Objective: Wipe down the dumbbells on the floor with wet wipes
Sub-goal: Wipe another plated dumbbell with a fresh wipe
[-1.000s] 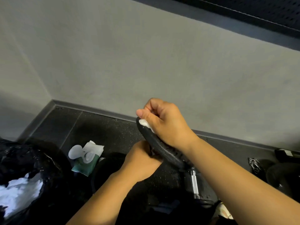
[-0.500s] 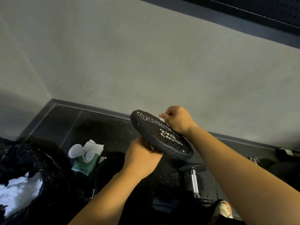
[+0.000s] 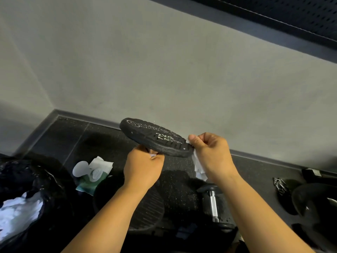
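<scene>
The dumbbell [image 3: 156, 137] is held up in the air, in front of the grey wall [image 3: 164, 70] and above the dark floor [image 3: 73, 139]. Its round black end faces up, and white letters on it say "2KG". There is a small ring mark near the far left edge, and the other words are too small to read. The flat end tilts, with its left side high and its right side low. The bar goes down from it into the left hand [image 3: 144, 167], which is curled tight around the bar, so only a tiny shiny bit shows. The right hand [image 3: 211, 154] pinches a white wipe [image 3: 198, 165] between thumb and fingers and presses it on the low right edge of the round end. The rest of the wipe hangs down. On the floor to the left lies a green pack of wipes [image 3: 93, 174], and next to it a black bag [image 3: 21, 179] with white stuff inside. To the right, a second dumbbell [image 3: 213, 205] lies on the floor, and a chain [image 3: 280, 185] is farther right.
</scene>
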`<state>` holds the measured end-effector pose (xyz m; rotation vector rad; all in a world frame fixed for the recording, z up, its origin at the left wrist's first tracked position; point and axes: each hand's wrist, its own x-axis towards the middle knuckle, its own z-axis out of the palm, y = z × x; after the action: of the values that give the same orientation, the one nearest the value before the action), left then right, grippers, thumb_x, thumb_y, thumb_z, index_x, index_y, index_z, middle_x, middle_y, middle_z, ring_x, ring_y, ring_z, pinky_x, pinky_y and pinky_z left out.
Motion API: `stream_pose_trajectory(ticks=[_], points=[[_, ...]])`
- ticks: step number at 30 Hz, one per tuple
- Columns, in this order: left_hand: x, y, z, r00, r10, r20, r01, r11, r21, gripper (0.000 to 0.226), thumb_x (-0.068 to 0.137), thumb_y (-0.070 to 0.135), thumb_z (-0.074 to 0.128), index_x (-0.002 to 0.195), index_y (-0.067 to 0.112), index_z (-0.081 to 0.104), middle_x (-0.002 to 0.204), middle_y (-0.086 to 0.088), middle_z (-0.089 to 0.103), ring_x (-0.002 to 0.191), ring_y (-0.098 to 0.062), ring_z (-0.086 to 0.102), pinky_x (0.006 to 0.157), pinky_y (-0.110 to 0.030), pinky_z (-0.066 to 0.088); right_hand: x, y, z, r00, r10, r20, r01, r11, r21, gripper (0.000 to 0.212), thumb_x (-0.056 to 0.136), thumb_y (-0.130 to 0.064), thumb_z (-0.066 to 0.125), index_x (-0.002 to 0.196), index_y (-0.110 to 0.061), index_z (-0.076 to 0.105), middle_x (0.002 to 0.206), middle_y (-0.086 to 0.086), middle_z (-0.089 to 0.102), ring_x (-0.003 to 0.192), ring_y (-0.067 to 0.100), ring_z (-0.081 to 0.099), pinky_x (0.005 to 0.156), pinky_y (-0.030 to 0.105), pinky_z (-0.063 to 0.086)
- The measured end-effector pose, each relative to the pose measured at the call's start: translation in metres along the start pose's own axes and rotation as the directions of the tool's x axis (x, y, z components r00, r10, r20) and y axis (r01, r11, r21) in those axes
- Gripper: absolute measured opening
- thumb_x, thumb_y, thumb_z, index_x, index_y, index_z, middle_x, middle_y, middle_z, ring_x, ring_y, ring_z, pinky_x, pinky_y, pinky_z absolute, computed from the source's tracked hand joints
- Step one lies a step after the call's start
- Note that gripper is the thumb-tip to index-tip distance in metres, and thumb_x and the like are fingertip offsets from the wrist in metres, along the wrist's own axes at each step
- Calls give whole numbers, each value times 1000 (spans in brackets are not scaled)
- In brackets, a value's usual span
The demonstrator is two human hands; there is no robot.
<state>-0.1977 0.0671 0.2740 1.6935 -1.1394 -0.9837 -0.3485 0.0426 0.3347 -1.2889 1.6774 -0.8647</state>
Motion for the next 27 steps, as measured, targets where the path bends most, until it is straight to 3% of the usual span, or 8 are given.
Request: stream_pose_trajectory(ticks=[6,10,13,17,20,24,27], points=[[2,-1,-6,998,-57,-23,58,998,19,42,81,6,61,47,18,39,40,7,41,45,-12,41,53,-26,33,-17,-23,-3,978,-102,183,103,995,7,35,93,-23,59,74,7,55,44,10,49,30,14,40,33,18,31],[3,0,-6,996,-91,12,91,996,-3,44,80,3,59,45,18,37,33,9,38,41,-11,36,51,-25,31,-13,-28,-14,956,-142,258,100,981,168,30,90,-20,61,80,8,58,56,12,53,45,12,49,48,15,43],[4,0,-4,992,-119,31,119,993,-17,41,79,4,59,46,17,39,36,8,37,42,-13,35,50,-26,31,-11,-27,-23,921,-175,348,108,973,204,15,86,-16,61,89,-3,68,79,6,70,58,11,60,54,15,47],[4,1,-1,989,-141,42,142,990,-16,37,79,5,60,49,16,42,42,6,40,44,-14,38,50,-25,31,-9,-24,-25,847,-235,477,128,961,247,17,78,-9,67,92,-3,72,83,9,74,73,16,68,67,19,52],[4,1,0,988,-151,39,151,988,-7,38,78,4,59,48,17,39,39,8,36,43,-14,36,49,-25,30,-9,-23,-22,843,-270,465,144,947,287,19,73,-10,72,86,4,71,71,36,62,58,27,54,56,22,51],[4,0,2,985,-164,52,164,986,12,34,79,5,59,51,15,41,44,4,39,44,-15,38,50,-26,32,-10,-27,-22,843,-302,444,233,951,204,17,82,-8,68,78,8,64,47,9,49,34,13,33,37,18,29],[5,0,2,974,-212,76,215,976,-27,30,78,4,58,54,14,43,44,3,40,42,-14,37,48,-25,32,-9,-25,-22,888,-277,368,240,960,142,17,89,-11,61,79,3,60,48,2,51,37,13,40,38,20,34]])
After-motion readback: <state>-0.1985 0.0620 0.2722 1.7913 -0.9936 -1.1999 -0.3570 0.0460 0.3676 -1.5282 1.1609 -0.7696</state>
